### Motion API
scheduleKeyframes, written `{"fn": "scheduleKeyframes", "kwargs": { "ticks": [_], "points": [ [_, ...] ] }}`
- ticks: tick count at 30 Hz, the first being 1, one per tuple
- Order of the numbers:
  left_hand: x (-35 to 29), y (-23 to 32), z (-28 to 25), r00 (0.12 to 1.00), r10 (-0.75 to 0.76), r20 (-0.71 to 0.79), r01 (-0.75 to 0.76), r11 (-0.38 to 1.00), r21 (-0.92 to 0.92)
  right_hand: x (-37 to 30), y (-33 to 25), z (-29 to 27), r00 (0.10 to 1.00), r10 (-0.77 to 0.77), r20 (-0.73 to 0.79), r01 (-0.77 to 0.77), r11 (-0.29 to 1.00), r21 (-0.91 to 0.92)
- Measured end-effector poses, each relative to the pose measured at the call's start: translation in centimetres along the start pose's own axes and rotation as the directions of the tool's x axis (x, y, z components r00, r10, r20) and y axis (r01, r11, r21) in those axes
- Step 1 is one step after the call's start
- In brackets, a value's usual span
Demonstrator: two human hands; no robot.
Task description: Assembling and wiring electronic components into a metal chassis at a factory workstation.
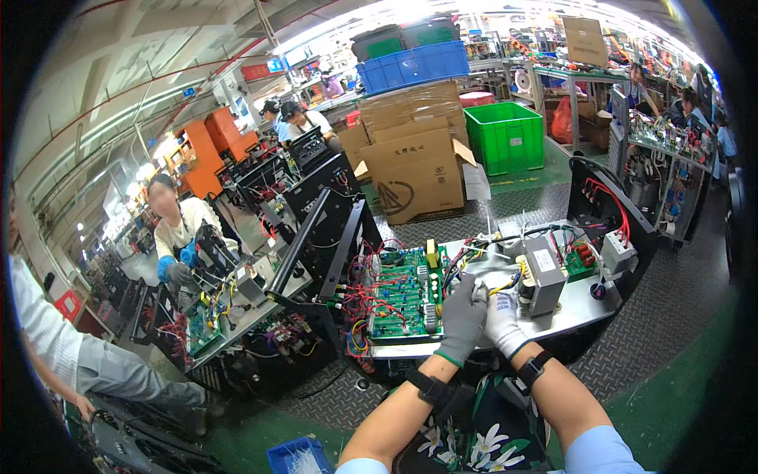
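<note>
My left hand (463, 317), in a grey glove, is closed at the fingertips beside a bundle of wires. What it pinches is too small to make out. Against it, my right hand (503, 322) in a white glove closes around yellow wires (517, 278). Both hands are over the metal chassis plate (580, 310) of an opened machine. A block-shaped transformer (543, 272) stands just right of my right hand. Left of my hands lies a green circuit board (399, 292) with capacitors and heat sinks. Thin white strips (491, 254) stick up among the cables beyond my fingers.
A black panel with a handle (304, 241) rises left of the chassis; another black panel (608, 201) stands right. Behind are a cardboard box (414, 174) and a green crate (505, 138). A co-worker (189, 225) handles a similar unit leftward. A blue bin (298, 456) sits below.
</note>
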State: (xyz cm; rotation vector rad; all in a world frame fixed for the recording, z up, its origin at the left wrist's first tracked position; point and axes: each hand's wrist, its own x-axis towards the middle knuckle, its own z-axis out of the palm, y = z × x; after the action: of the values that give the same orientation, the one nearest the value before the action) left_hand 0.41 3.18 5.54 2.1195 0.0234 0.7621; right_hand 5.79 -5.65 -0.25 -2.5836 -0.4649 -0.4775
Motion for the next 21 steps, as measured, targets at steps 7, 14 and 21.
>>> {"fn": "scheduleKeyframes", "kwargs": {
  "ticks": [7, 14, 21],
  "points": [
    [-1.6, 2.5, -0.1, 0.983, 0.062, 0.172, -0.058, 0.998, -0.024, 1.9, 10.0, 13.1, 0.933, 0.358, -0.027, -0.185, 0.543, 0.819],
    [-7.5, 1.5, -15.7, 0.953, -0.050, 0.297, -0.023, 0.971, 0.238, -7.7, -1.7, -5.6, 0.993, -0.053, -0.109, 0.098, 0.881, 0.463],
    [-14.6, -1.5, -19.7, 0.882, -0.013, 0.472, 0.016, 1.000, -0.003, -12.7, -13.7, -9.0, 0.738, -0.653, -0.169, 0.617, 0.551, 0.562]
  ]
}}
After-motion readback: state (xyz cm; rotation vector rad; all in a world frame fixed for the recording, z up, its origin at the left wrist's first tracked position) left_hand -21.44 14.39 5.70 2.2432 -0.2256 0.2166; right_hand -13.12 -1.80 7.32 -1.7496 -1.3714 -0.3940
